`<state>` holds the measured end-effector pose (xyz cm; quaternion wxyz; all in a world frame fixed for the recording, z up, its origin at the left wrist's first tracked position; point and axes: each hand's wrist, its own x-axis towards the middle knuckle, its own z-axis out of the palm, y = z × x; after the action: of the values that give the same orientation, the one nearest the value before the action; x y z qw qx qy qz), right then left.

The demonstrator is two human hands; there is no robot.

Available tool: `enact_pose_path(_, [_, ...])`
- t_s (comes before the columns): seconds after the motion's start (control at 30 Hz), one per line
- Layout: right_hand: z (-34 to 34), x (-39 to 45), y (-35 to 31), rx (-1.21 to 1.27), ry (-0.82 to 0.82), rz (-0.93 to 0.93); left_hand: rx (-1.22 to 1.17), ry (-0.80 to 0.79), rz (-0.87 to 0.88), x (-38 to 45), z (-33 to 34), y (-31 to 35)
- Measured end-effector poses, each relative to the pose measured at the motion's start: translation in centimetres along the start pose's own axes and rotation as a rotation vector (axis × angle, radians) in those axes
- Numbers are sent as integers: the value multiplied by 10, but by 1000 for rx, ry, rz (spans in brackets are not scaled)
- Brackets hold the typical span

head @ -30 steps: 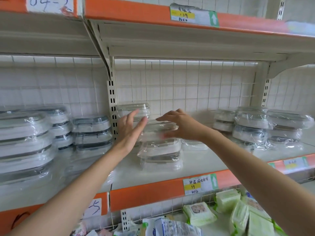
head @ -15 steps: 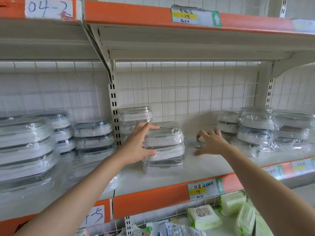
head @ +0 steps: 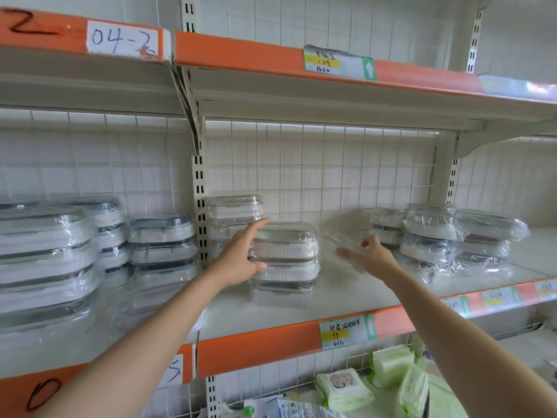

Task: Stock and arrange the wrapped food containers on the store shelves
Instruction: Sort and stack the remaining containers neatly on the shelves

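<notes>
Head view, left to right: tall piles of wrapped containers fill the far left of the shelf, with a shorter pile just beside them against the slotted upright. Past the upright, one stack stands at the back by the wire grid. The left hand presses against the left side of a two-high stack of wrapped containers near the middle of the shelf, fingers straight and spread, thumb low on the front (flat against the wrap rather than curled round it). Right of that stack, the right hand pinches a thin clear piece of plastic, too blurred to tell whether it is a lid or loose wrap. Further right sit more wrapped stacks, crowded together. A price tag hangs on the orange shelf edge, and green wipe packs lie on the shelf below.
</notes>
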<state>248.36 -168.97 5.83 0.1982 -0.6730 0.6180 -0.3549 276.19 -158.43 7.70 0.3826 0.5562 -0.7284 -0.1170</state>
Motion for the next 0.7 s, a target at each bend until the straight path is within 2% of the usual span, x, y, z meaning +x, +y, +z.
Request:
enact_pose_path(0.07, [-14, -8, -21, 204, 28, -23, -7, 83, -56, 2, 2, -2])
enact_pose_path(0.2, [-34, -33, -80, 316, -96, -308, -20, 161, -119, 3, 5, -1])
enact_pose_path(0.3, [-27, -40, -112, 115, -81, -476, -47, 202, -125, 2, 8, 2])
enact_pose_path(0.4, [-18, -38, -121, -269, -83, -498, -31, 202, -184, -1, 9, 2])
enact_pose_path(0.47, [-20, -41, -123, -362, -46, -500, -37, 133, -264, -5, 9, -1])
enact_pose_path(0.53, [-22, -48, -122, -411, 19, -626, -130, 90, -307, -10, 12, -4])
enact_pose_path(0.63, [-19, -62, -114, -625, 88, -834, -101, 116, -285, -12, 21, -2])
enact_pose_path(0.7, [-19, -65, -102, -765, 137, -838, -179, 90, -287, -10, 26, 2])
